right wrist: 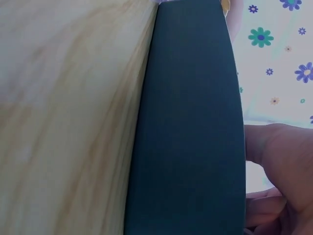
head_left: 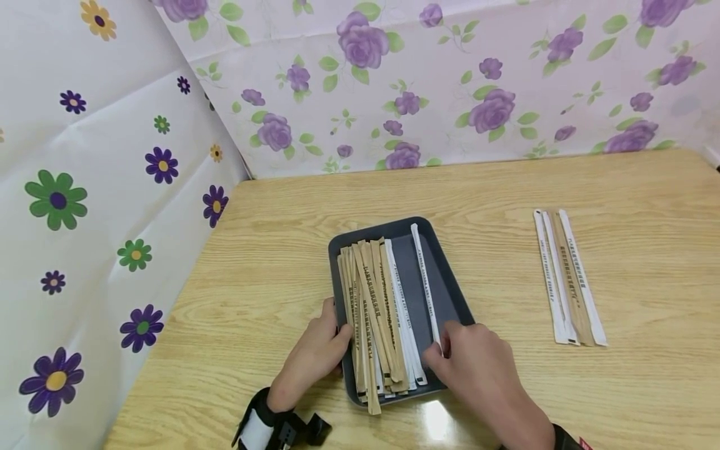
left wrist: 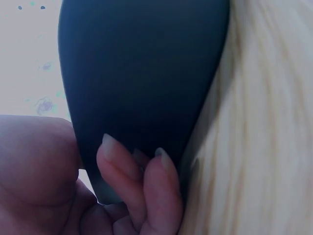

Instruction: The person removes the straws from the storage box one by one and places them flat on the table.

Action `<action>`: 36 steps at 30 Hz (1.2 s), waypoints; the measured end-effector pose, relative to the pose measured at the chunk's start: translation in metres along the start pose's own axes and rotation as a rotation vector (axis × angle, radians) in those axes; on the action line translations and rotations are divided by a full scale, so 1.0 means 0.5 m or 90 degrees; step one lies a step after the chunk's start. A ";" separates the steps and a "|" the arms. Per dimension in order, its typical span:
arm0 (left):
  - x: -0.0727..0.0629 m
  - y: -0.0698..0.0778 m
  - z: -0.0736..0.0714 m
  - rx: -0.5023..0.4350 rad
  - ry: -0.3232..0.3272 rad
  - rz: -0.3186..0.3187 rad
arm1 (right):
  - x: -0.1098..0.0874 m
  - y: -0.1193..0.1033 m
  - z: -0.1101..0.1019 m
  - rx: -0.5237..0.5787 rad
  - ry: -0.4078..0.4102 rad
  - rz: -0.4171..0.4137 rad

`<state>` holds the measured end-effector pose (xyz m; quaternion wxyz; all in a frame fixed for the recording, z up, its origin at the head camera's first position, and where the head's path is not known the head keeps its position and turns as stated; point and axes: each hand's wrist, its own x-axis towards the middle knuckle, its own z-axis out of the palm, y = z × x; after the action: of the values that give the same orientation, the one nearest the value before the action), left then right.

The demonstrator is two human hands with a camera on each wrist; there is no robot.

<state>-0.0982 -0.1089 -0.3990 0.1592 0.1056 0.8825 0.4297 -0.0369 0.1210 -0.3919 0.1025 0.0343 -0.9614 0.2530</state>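
Observation:
A dark grey tray (head_left: 458,290) stands on the table, with several brown paper-wrapped straws (head_left: 365,300) heaped in its left half. One white wrapped straw (head_left: 399,294) lies along the heap's right side. My left hand (head_left: 317,344) grips the tray's left edge, thumb over the rim; in the left wrist view its fingers (left wrist: 164,191) bend against the outer wall. At the tray's lower right, my right hand (head_left: 478,362) pinches the near end of a separate white wrapped straw (head_left: 424,281). The right wrist view shows this hand partly behind the tray wall (right wrist: 190,117), its straw hidden.
To the right, a small row of white and brown wrapped straws (head_left: 568,281) lies side by side on the wooden table (head_left: 270,250). A flowered sheet (head_left: 439,81) hangs behind the table, and another (head_left: 101,187) along its left side.

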 end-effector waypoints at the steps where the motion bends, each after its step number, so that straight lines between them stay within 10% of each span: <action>1: 0.000 0.000 0.000 0.000 0.000 0.000 | 0.000 0.001 -0.001 0.003 0.004 -0.003; 36: 0.004 0.012 0.012 0.015 0.013 -0.013 | 0.020 0.152 -0.085 -0.009 0.054 0.037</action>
<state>-0.0975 -0.1001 -0.3982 0.1534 0.0939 0.8901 0.4187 -0.0479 0.2081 -0.3900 0.1356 -0.0052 -0.9586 0.2503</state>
